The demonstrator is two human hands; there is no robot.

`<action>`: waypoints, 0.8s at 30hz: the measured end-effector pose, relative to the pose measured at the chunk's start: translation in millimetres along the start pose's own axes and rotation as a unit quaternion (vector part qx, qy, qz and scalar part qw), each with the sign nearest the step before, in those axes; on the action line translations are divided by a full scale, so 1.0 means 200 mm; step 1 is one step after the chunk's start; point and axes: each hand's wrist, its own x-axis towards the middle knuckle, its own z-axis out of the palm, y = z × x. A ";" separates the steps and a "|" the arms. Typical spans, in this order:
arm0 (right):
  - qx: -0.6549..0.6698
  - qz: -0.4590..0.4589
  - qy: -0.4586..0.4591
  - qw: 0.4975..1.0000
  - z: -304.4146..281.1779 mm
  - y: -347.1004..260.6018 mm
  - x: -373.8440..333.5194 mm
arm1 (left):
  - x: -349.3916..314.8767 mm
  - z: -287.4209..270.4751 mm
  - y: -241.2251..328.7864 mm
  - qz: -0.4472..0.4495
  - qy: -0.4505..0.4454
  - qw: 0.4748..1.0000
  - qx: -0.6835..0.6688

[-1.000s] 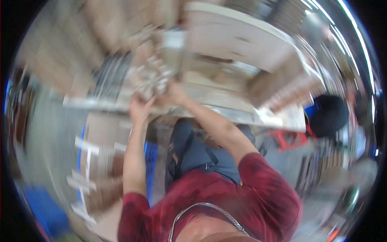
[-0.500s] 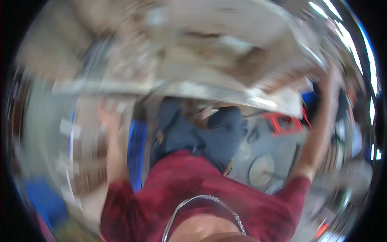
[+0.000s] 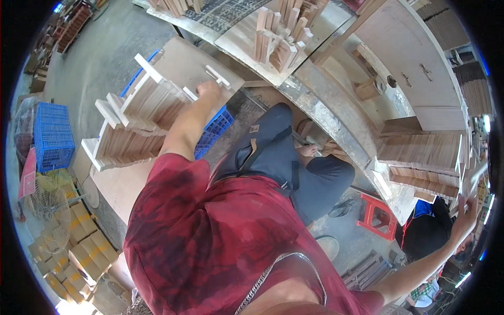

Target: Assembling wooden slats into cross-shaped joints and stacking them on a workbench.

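Observation:
My left hand [image 3: 209, 90] is closed over the board at left, its fingers against a short pale wooden strip [image 3: 190, 94]; the grip itself is partly hidden. Another wooden strip [image 3: 218, 77] lies just beyond it. Beside my forearm, long rows of wooden strips [image 3: 157, 102] stand stacked on the board. Far out to the right, my right hand [image 3: 466, 212] is raised and closed around a pale wooden strip [image 3: 476, 177], both somewhat blurred. Near it, a stack of wooden strips [image 3: 420, 152] sits on the workbench's right end.
The metal-edged workbench [image 3: 315, 102] curves ahead, carrying upright bundles of wood [image 3: 283, 39] and a wooden housing [image 3: 404, 63]. A blue crate [image 3: 215, 131] supports the left board. Right of my legs is a red stool [image 3: 377, 218]. Cartons [image 3: 86, 231] and another blue crate [image 3: 53, 136] stand left.
My view has swung left and steadied from a heavy blur. My left arm now reaches over the stacked board, while my right hand appears lower and farther right.

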 end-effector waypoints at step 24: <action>0.720 0.034 -0.377 0.582 0.97 -1.75 -1.00 | -1.34 -0.63 0.46 0.425 -0.159 0.713 -0.535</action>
